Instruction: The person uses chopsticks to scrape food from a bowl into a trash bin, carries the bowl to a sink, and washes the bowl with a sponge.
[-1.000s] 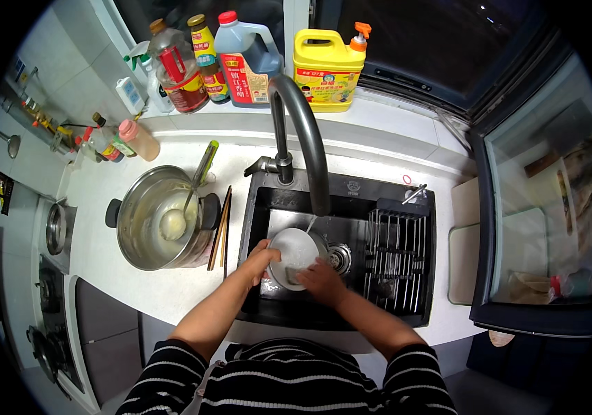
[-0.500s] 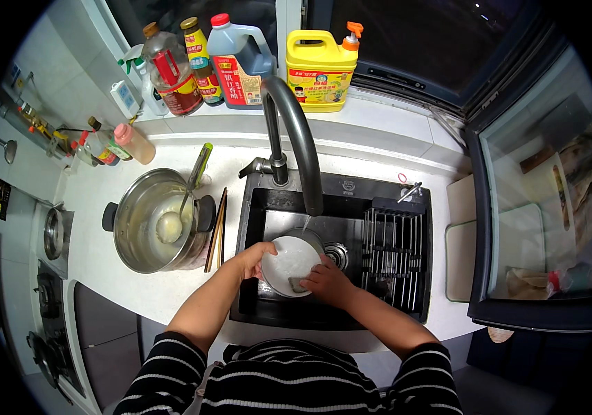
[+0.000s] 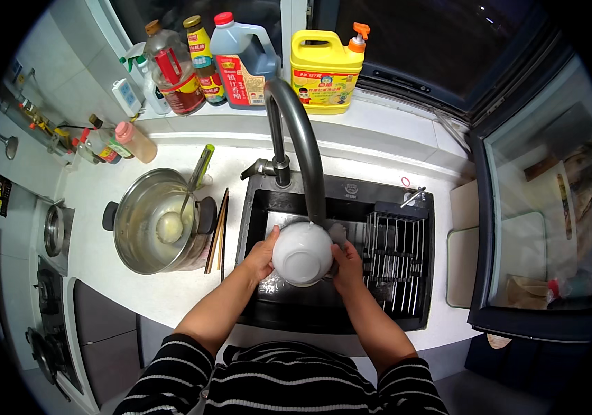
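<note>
A white bowl is held over the black sink with its underside up and its foot ring showing. My left hand grips its left side, fingers partly hidden beneath. On the other side, my right hand grips the rim, and a greyish piece like a scrubbing cloth sticks out at its fingertips. The dark curved faucet ends just above the bowl's far edge. The bowl hides part of the sink floor and the drain.
Left of the sink stands a steel pot with a ladle in it. Chopsticks lie between pot and sink. A drying rack fills the sink's right side. Behind are a yellow detergent jug and several bottles. An open window projects at right.
The bowl has been flipped from inside up to bottom up and moved slightly right. My right hand, with the greyish piece, has shifted from the bowl's inside to its outer right edge.
</note>
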`<state>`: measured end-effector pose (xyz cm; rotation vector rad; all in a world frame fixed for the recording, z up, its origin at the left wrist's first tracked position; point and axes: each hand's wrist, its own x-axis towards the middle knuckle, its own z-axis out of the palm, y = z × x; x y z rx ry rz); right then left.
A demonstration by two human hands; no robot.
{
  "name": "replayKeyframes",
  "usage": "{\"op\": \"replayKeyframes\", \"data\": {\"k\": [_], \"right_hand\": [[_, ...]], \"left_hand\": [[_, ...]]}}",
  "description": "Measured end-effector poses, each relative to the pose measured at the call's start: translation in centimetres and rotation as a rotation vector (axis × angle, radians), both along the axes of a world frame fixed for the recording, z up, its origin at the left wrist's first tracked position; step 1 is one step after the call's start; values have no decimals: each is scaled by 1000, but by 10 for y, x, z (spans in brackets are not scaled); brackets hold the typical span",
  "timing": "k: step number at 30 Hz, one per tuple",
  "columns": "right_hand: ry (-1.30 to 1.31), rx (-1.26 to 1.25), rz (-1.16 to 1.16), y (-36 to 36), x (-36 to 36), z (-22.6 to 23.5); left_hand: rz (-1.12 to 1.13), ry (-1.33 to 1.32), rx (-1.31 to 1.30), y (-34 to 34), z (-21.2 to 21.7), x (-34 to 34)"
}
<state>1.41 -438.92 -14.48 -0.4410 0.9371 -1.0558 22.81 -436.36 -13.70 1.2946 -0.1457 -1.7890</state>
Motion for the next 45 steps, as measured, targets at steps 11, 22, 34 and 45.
{"op": "replayKeyframes", "data": {"k": [11, 22, 34, 45], "right_hand": [[1242, -943, 169, 5, 43, 24], [1430, -929, 213, 25, 72, 28], [-490, 420, 144, -5, 31, -4], [1072, -794, 3, 19, 61, 13]], "left_hand": [[41, -912, -180, -3, 8, -34], [-200, -894, -219, 7, 17, -32], [68, -230, -273, 11, 44, -37], [174, 142, -277, -13, 39, -34]]}}
